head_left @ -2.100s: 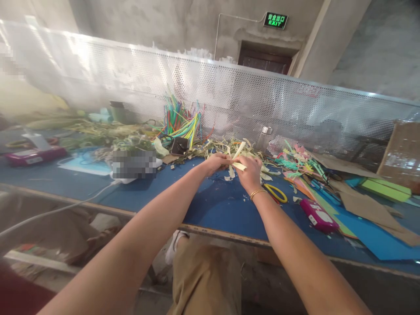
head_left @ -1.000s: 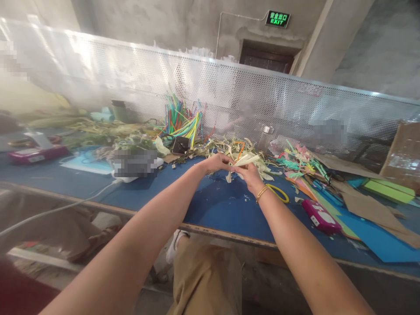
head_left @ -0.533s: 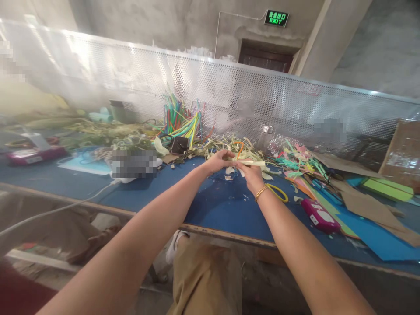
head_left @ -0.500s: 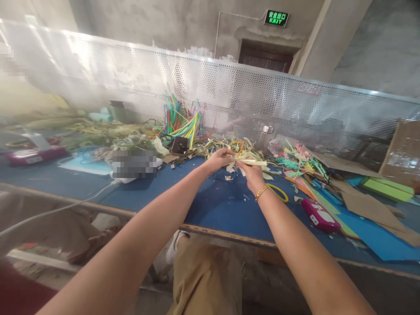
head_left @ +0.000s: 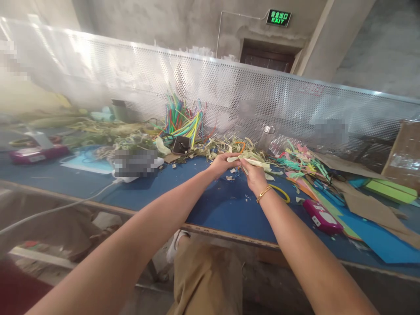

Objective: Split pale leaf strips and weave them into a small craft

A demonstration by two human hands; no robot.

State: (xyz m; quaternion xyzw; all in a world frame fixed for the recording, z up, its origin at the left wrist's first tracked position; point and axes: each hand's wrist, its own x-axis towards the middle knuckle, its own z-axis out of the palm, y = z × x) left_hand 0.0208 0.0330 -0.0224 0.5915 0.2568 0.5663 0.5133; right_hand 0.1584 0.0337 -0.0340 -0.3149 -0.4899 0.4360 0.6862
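Note:
Both hands meet over the middle of the blue table, around a pale, leaf-like strip (head_left: pixel 254 163). My left hand (head_left: pixel 224 164) is closed on the strip's left end. The fingers of my right hand (head_left: pixel 255 176), with a gold bracelet at its wrist, are pressed round the same strip, which sticks out to the right. Just behind the hands lies a heap of dry, pale scraps (head_left: pixel 216 146) with an orange piece (head_left: pixel 242 145) in it.
On the blue table (head_left: pixel 216 205) are colourful stems (head_left: pixel 183 116) at the back, a glass bottle (head_left: pixel 266 136), a magenta device (head_left: pixel 322 216), blue paper (head_left: pixel 380 240), and a white power strip (head_left: pixel 129 175) with its cable. A perforated metal screen (head_left: pixel 210 83) stands behind.
The pale strip now shows more on the left, lying over my left fingers. My left hand has opened out slightly beneath it. The whole view has shifted a little.

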